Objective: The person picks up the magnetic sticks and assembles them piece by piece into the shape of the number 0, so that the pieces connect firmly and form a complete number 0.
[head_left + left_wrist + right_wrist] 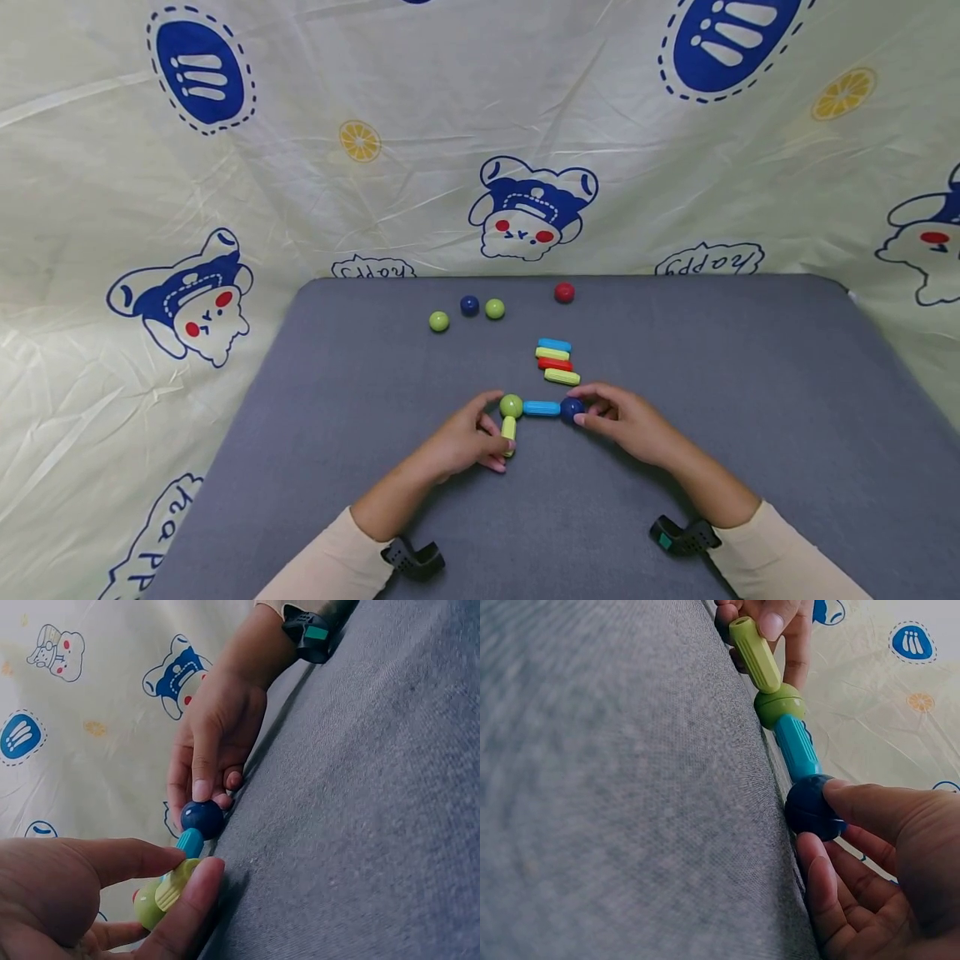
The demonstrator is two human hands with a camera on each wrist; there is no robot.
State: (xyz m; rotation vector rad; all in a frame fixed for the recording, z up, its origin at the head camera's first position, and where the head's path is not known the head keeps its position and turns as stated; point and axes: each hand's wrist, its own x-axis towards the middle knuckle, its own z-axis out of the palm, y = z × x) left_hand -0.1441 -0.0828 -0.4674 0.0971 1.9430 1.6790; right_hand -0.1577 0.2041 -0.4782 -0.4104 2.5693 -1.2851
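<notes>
A light-blue stick [542,408] joins a green ball [512,406] to a dark blue ball [572,409] just above the grey cloth. From the green ball a yellow-green ribbed stick [508,435] points toward the person, forming an L. My left hand [468,437] pinches this yellow-green stick, and one finger reaches along the green ball. At the other end, my right hand [618,421] holds the dark blue ball between thumb and fingers. The right wrist view shows the thumb on top of the dark blue ball [812,810] and fingertips below it.
Beyond the hands, several loose sticks [555,364] in blue, yellow and red lie side by side. Farther back are two green balls [438,322], another dark blue ball [469,306] and a red ball [565,292]. A printed curtain [420,200] hangs behind the table [337,367].
</notes>
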